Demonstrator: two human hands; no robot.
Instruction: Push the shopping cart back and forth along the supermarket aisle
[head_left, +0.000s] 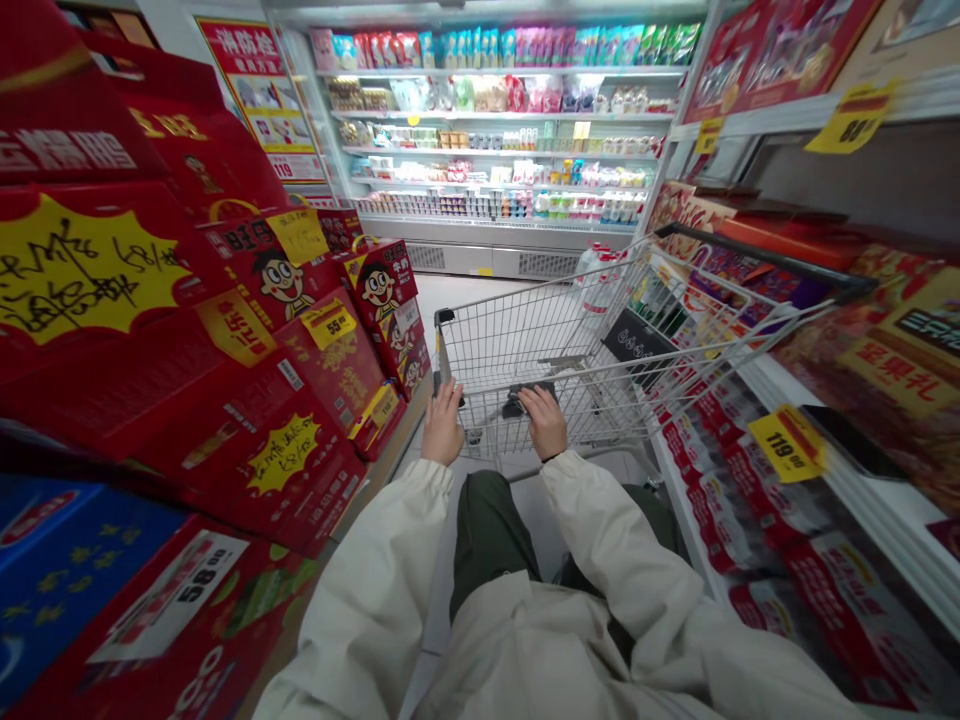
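A wire shopping cart stands in a narrow store aisle right in front of me. My left hand is wrapped round the left part of the cart's handle. Near the middle of the handle, my right hand is closed over a dark pad. Both arms are in cream sleeves. Inside the cart, at its far right, lie clear bottles and a dark package.
Red gift boxes with yellow price tags are stacked high on the left. Shelves of red boxed goods run along the right. A lit refrigerated case closes the aisle ahead, with pale floor before it.
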